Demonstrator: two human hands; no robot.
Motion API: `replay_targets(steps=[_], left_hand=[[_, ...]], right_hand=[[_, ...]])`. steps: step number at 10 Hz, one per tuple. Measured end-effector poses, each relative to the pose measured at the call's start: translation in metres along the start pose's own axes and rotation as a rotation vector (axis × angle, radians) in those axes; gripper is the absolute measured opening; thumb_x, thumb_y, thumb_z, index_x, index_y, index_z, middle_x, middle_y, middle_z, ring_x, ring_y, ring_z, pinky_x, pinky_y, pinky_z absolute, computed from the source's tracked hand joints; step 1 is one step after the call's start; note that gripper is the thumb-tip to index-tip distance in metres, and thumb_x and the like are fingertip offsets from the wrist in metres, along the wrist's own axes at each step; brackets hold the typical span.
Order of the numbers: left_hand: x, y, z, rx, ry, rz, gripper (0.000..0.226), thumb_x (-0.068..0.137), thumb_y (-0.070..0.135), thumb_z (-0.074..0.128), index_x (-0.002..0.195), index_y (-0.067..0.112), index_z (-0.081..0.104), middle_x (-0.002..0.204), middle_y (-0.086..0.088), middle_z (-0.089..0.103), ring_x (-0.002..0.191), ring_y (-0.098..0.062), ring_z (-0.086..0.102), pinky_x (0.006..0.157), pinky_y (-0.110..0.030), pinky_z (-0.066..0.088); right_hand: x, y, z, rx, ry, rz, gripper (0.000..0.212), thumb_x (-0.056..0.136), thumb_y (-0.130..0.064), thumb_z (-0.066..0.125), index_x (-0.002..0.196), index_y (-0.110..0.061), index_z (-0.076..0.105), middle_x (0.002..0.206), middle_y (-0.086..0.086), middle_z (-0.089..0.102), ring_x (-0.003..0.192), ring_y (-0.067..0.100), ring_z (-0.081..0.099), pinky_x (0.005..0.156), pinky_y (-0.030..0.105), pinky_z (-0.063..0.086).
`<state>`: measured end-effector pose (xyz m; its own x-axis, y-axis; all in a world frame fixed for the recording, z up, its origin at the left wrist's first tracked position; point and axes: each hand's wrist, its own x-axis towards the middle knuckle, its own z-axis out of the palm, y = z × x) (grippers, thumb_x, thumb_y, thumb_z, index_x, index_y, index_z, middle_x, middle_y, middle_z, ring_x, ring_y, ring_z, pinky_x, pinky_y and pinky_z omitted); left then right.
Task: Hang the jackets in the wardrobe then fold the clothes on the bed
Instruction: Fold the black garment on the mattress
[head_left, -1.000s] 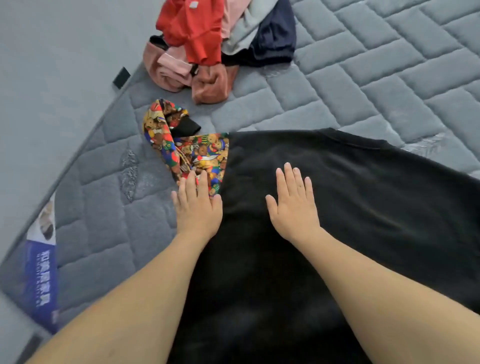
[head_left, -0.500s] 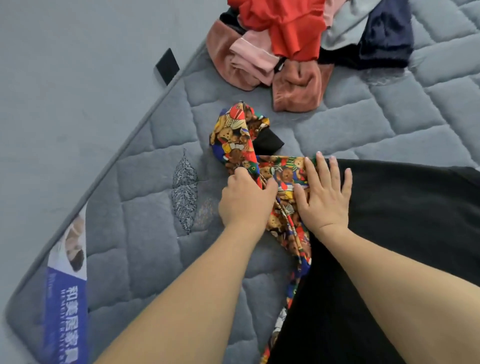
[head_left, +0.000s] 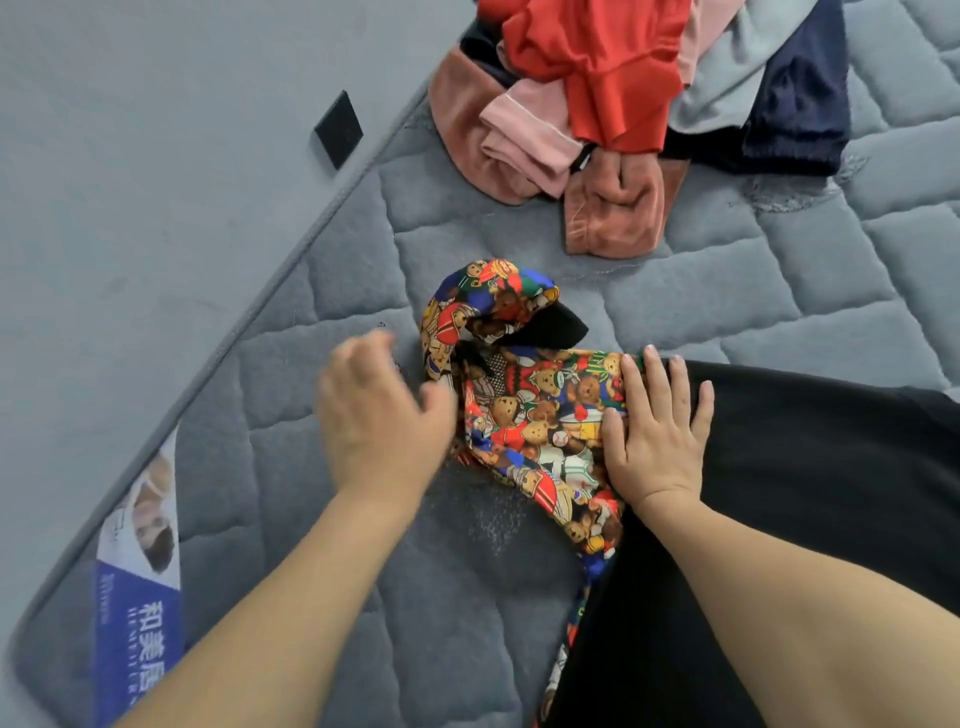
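While folding is under way, one black garment (head_left: 779, 493) lies spread on the mattress (head_left: 322, 519), nearest the viewer, its printed sleeve (head_left: 530, 415) bunched at its left edge and running away from the viewer. Right hand (head_left: 657, 441): flat, fingers straight, pressing where sleeve meets garment. Left hand (head_left: 379, 410): blurred, fingers loosely bent, just left of the sleeve; grasp cannot be told. Beyond the garment: clothes pile (head_left: 623, 104), unfolded, apparently most of the work left.
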<state>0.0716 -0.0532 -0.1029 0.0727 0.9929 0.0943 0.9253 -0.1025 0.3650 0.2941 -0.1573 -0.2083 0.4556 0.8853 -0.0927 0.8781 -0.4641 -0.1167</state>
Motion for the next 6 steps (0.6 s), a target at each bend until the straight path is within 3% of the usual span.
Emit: replay_targets(steps=[1, 2, 3, 4, 5, 6], left_hand=[[0.039, 0.048, 0.029, 0.267, -0.273, 0.222, 0.080, 0.078, 0.048, 0.061, 0.146, 0.025, 0.024, 0.151, -0.012, 0.026, 0.142, -0.034, 0.021, 0.114, -0.058, 0.016], [0.070, 0.064, 0.046, 0.218, -0.433, 0.114, 0.031, 0.093, 0.034, 0.050, 0.122, 0.023, 0.052, 0.129, -0.009, 0.054, 0.125, -0.032, 0.045, 0.102, -0.048, 0.035], [0.090, 0.043, 0.034, -0.439, -0.283, -0.292, 0.017, 0.089, 0.023, 0.044, 0.090, 0.014, 0.059, 0.096, -0.013, 0.063, 0.096, -0.031, 0.059, 0.071, -0.030, 0.038], [0.082, 0.006, 0.014, -0.972, 0.065, -0.831, 0.028, 0.091, 0.022, 0.040, 0.102, 0.007, 0.061, 0.106, -0.017, 0.067, 0.097, -0.028, 0.064, 0.080, -0.036, 0.054], [0.040, -0.030, 0.003, -0.168, -0.449, -1.107, 0.022, 0.098, 0.036, 0.040, 0.101, 0.015, 0.047, 0.129, -0.016, 0.051, 0.119, -0.026, 0.050, 0.081, -0.030, 0.032], [0.016, -0.022, 0.016, -0.396, -0.083, -1.159, 0.056, 0.089, 0.056, 0.050, 0.122, 0.012, 0.037, 0.139, -0.013, 0.042, 0.119, -0.035, 0.048, 0.084, -0.037, 0.034]], right_hand=[[0.001, 0.000, 0.001, -0.005, 0.008, -0.001, 0.063, 0.094, -0.045, 0.027, 0.153, -0.023, 0.025, 0.160, 0.003, 0.019, 0.149, 0.024, 0.006, 0.119, 0.051, -0.004], [0.001, 0.000, 0.002, -0.004, 0.015, -0.010, 0.063, 0.094, -0.044, 0.027, 0.153, -0.022, 0.026, 0.160, 0.003, 0.020, 0.149, 0.025, 0.007, 0.119, 0.051, -0.003], [0.001, 0.001, 0.001, -0.004, 0.009, -0.003, 0.063, 0.093, -0.044, 0.027, 0.152, -0.022, 0.026, 0.160, 0.003, 0.020, 0.149, 0.025, 0.007, 0.119, 0.051, -0.004], [0.000, -0.001, -0.002, -0.010, -0.002, -0.002, 0.063, 0.094, -0.044, 0.025, 0.153, -0.023, 0.024, 0.160, 0.003, 0.019, 0.149, 0.024, 0.006, 0.119, 0.050, -0.005], [0.000, 0.001, -0.001, 0.003, -0.007, 0.006, 0.063, 0.094, -0.044, 0.023, 0.153, -0.023, 0.023, 0.161, 0.003, 0.018, 0.149, 0.024, 0.004, 0.119, 0.050, -0.006], [0.001, 0.000, 0.003, 0.002, 0.007, 0.007, 0.062, 0.094, -0.043, 0.025, 0.152, -0.023, 0.025, 0.160, 0.003, 0.019, 0.149, 0.024, 0.006, 0.119, 0.049, -0.007]])
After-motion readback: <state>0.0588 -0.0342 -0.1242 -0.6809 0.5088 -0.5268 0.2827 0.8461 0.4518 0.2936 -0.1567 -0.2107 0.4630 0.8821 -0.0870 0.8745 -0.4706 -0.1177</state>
